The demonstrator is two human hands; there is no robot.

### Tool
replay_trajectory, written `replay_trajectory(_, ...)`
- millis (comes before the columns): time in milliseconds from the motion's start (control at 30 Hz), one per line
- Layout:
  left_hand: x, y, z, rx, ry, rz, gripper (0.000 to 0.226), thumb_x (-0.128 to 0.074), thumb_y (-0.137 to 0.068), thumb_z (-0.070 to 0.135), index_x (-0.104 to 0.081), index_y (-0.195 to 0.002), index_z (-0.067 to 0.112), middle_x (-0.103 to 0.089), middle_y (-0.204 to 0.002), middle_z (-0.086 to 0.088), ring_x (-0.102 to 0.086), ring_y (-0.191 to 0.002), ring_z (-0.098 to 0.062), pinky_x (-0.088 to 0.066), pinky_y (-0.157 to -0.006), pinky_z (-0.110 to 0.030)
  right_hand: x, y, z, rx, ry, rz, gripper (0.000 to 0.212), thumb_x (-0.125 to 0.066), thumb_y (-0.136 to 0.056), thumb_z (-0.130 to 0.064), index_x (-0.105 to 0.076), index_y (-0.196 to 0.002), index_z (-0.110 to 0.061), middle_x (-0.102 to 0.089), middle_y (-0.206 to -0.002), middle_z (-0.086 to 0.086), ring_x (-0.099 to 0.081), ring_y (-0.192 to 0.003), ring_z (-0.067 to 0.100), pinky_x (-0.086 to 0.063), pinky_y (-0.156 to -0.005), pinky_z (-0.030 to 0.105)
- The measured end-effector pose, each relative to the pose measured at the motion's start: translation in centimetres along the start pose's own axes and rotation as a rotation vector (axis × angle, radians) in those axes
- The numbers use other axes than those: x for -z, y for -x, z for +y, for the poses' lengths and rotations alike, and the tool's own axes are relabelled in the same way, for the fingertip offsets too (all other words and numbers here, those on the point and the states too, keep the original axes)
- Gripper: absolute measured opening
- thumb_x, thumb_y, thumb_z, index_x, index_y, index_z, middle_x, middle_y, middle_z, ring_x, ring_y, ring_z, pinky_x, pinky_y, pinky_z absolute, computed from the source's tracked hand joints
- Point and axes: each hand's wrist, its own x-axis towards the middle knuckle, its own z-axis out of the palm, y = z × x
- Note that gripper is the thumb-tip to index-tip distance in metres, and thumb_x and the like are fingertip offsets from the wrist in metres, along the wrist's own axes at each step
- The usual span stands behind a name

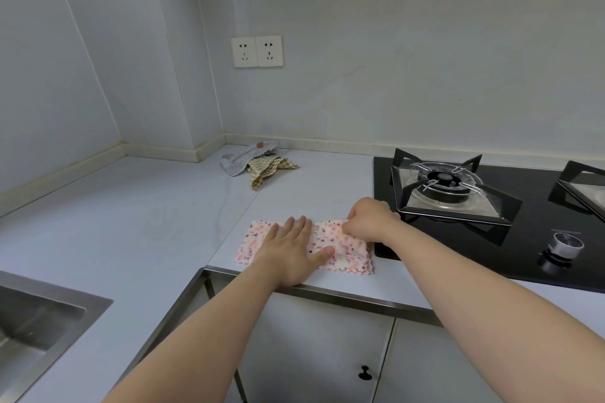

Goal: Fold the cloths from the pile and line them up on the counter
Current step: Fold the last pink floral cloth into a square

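Stainless steel at 8 o'clock: sink [42, 321] sunk into pale grey bench [131, 222]. Higher up, toward 11 o'clock on the wall, twin white sockets [257, 51]. Directly below those, at the back of the bench near the corner, loose pile [258, 163] of unfolded cloths, one grey patterned, one yellow checked, crumpled together. Well apart from it, at its 6 o'clock and close to the bench's front edge, pink speckled cloth [258, 239], spread flat as a wide rectangle, right end just beside the hob. Left hand [291, 252] laid flat on the middle of that cloth, fingers [302, 226] released, straight and spread, pressing down. At that hand's 2 o'clock, right hand [370, 219] at the cloth's far right corner, fingers [352, 216] clenched, pinching the fabric's edge. Further round toward 3 o'clock, black glass hob [530, 183] with burner [443, 178] under a dark grate, and silver knob [564, 244] at the burner's 4 o'clock.
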Motion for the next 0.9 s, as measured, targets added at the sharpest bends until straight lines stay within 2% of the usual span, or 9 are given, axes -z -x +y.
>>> replay_trajectory(67, 0.1, 0.1, 0.1, -0.001, 0.005, 0.006, 0.096, -0.009, -0.087, 0.082, 0.005, -0.159, 0.021, 0.008, -0.167, 0.002, 0.011, -0.153, -0.016, 0.005, -0.124, -0.044, 0.2, 0.7, -0.1, 0.076, -0.181, 0.023, 0.013, -0.061, -0.083, -0.022, -0.065, -0.089, -0.011, -0.065, -0.088, 0.005, -0.059, -0.082, 0.019, -0.046, -0.072, 0.03)
replay_trajectory(133, 0.2, 0.3, 0.3, -0.004, 0.015, 0.005, 0.102, -0.007, -0.083, 0.086, 0.007, -0.159, 0.02, 0.009, -0.167, 0.001, 0.012, -0.153, -0.017, 0.004, -0.124, -0.046, 0.3, 1.6, -0.2, 0.132, -0.29, 0.044, 0.012, -0.057, -0.093, -0.026, -0.057, -0.099, -0.015, -0.06, -0.093, 0.001, -0.055, -0.08, 0.016, -0.04, -0.063, 0.028)
replay_trajectory(233, 0.1, 0.8, 1.2, 0.021, 0.015, -0.007, 0.11, -0.007, -0.078, 0.091, 0.01, -0.158, 0.017, 0.011, -0.166, -0.002, 0.014, -0.152, -0.02, 0.005, -0.123, -0.049, -0.3, 2.6, -0.4, 0.175, -0.278, 0.102, 0.026, -0.046, -0.103, -0.03, -0.045, -0.124, -0.015, -0.056, -0.104, 0.002, -0.054, -0.087, 0.018, -0.038, -0.061, 0.026)
replay_trajectory(333, -0.3, 1.5, 3.2, 0.072, 0.005, 0.001, 0.116, -0.005, -0.074, 0.093, 0.013, -0.157, 0.015, 0.012, -0.166, -0.006, 0.015, -0.152, -0.025, 0.006, -0.122, -0.054, -0.8, 3.4, -0.4, 0.15, -0.242, 0.198, 0.033, -0.04, -0.106, -0.025, -0.037, -0.135, -0.011, -0.056, -0.108, 0.009, -0.051, -0.086, 0.02, -0.04, -0.072, 0.031)
replay_trajectory(433, -1.0, 1.8, 5.4, 0.108, 0.012, -0.001, 0.124, 0.001, -0.066, 0.097, 0.015, -0.156, 0.013, 0.014, -0.166, -0.008, 0.018, -0.151, -0.029, 0.009, -0.119, -0.058, -0.3, 3.7, 0.1, 0.101, -0.154, 0.285, 0.029, -0.04, -0.104, -0.018, -0.039, -0.132, -0.01, -0.06, -0.118, 0.014, -0.054, -0.089, 0.026, -0.043, -0.073, 0.034)
replay_trajectory(533, -1.0, 2.0, 7.3, 0.114, 0.026, -0.025, 0.129, -0.003, -0.063, 0.099, 0.018, -0.155, 0.012, 0.017, -0.165, -0.011, 0.021, -0.15, -0.033, 0.013, -0.117, -0.061, 0.6, 3.9, 0.4, 0.118, 0.018, 0.341, 0.025, -0.042, -0.102, -0.016, -0.043, -0.126, -0.012, -0.062, -0.114, 0.014, -0.061, -0.093, 0.033, -0.043, -0.067, 0.036)
replay_trajectory(633, -1.0, 1.9, 8.9, 0.141, 0.063, -0.035, 0.136, -0.002, -0.056, 0.101, 0.018, -0.155, 0.01, 0.018, -0.164, -0.014, 0.023, -0.149, -0.036, 0.015, -0.114, -0.064, 1.6, 4.5, 0.1, 0.172, 0.099, 0.361, 0.025, -0.044, -0.103, -0.022, -0.046, -0.125, -0.01, -0.062, -0.113, 0.015, -0.061, -0.096, 0.035, -0.048, -0.07, 0.039)
replay_trajectory(767, 0.1, 1.9, 9.8, 0.117, 0.102, -0.116, 0.135, -0.03, -0.065, 0.099, 0.02, -0.154, 0.01, 0.02, -0.163, -0.015, 0.024, -0.148, -0.038, 0.015, -0.113, -0.065, 2.3, 5.4, -1.3, 0.207, 0.095, 0.359, 0.026, -0.05, -0.101, -0.025, -0.047, -0.123, -0.01, -0.062, -0.112, 0.015, -0.061, -0.095, 0.035, -0.051, -0.074, 0.04)
replay_trajectory(900, 4.4, 2.3, 5.9, 0.003, 0.211, -0.168, 0.132, -0.066, -0.072, 0.077, 0.016, -0.156, 0.016, 0.019, -0.164, -0.013, 0.018, -0.15, -0.035, 0.0, -0.121, -0.054, 2.3, 5.9, -1.9, 0.184, 0.003, 0.275, 0.04, -0.051, -0.099, -0.015, -0.036, -0.136, -0.011, -0.059, -0.11, 0.014, -0.06, -0.088, 0.031, -0.054, -0.077, 0.042)
